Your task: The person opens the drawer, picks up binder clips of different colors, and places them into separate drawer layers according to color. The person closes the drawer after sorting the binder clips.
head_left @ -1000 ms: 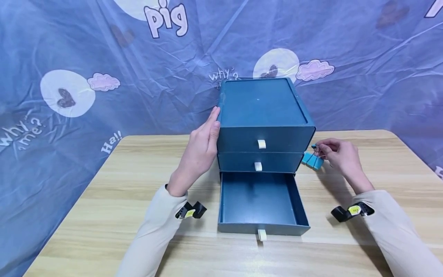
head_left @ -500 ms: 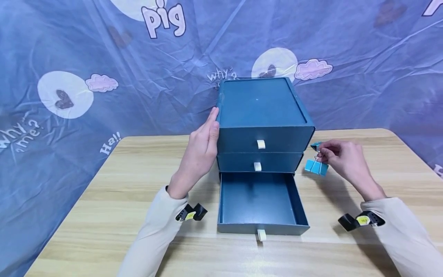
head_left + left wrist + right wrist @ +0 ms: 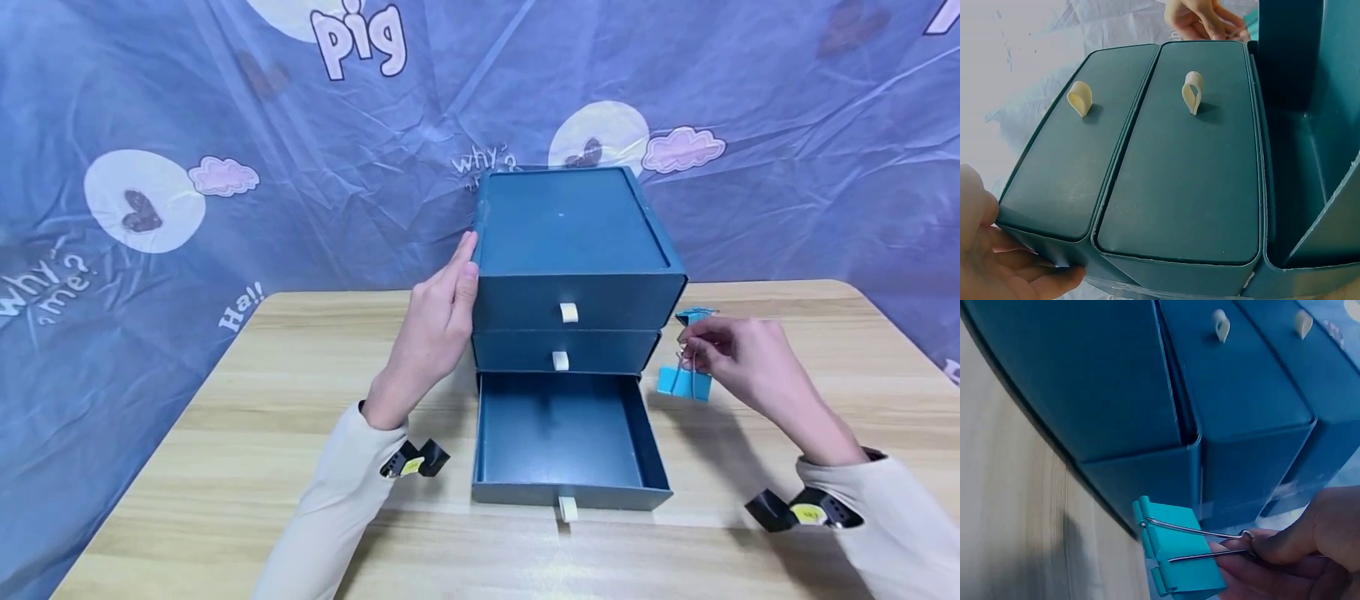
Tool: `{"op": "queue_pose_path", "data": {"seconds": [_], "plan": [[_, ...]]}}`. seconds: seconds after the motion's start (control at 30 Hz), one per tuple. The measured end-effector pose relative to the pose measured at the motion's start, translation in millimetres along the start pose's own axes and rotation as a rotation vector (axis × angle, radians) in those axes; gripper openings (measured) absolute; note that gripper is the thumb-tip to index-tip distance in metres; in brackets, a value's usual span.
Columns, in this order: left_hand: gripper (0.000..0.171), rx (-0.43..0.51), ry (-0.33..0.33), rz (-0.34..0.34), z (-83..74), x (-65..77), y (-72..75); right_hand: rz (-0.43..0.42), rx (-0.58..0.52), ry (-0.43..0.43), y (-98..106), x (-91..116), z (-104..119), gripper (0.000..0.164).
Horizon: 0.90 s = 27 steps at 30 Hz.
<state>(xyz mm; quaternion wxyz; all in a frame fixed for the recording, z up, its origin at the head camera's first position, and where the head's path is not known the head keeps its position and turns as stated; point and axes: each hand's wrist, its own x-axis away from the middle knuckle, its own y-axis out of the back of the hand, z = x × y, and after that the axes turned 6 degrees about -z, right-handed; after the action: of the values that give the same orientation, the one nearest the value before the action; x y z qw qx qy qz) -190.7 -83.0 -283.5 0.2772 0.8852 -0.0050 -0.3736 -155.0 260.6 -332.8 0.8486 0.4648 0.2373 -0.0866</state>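
Note:
A dark blue three-drawer desktop box [image 3: 573,221] stands on the table, its bottom drawer [image 3: 558,433] pulled out with nothing seen inside. My left hand [image 3: 431,325] rests against the box's left side, fingers stretched along it; the left wrist view shows its fingertips [image 3: 1063,281] on the side wall. To the right of the box, my right hand [image 3: 738,350] pinches a turquoise binder clip [image 3: 684,383] by its wire handles, and the clip hangs downward. In the right wrist view the binder clip [image 3: 1185,547] is beside the box's lower side.
Behind the right hand another turquoise clip [image 3: 696,314] lies on the wooden table [image 3: 247,467], partly hidden. White loop tabs [image 3: 569,312] stick out from the drawer fronts. A blue printed cloth [image 3: 375,167] hangs behind the table.
My right hand has drawn the binder clip toward me, and the clip now hangs straighter. More of the clip behind it shows. The left hand and the box have stayed put.

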Motion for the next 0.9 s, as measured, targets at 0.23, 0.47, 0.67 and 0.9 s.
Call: {"op": "queue_pose_path", "data": {"seconds": [0.23, 0.47, 0.67, 0.9], "plan": [[0.049, -0.005, -0.001, -0.004, -0.2, -1.0, -0.7, 0.038, 0.018, 0.026, 13.0, 12.8, 12.7, 0.011], [0.050, -0.002, 0.008, -0.003, -0.3, 0.2, -1.3, 0.038, 0.011, 0.039, 17.8, 15.3, 17.8, 0.010], [0.050, -0.001, 0.003, -0.005, -0.6, -0.7, -1.4, 0.045, -0.004, 0.055, 18.9, 15.8, 22.0, 0.011], [0.050, 0.000, 0.010, -0.003, -0.7, -0.4, -1.4, 0.037, 0.002, 0.132, 20.8, 19.2, 31.4, 0.016]]}}
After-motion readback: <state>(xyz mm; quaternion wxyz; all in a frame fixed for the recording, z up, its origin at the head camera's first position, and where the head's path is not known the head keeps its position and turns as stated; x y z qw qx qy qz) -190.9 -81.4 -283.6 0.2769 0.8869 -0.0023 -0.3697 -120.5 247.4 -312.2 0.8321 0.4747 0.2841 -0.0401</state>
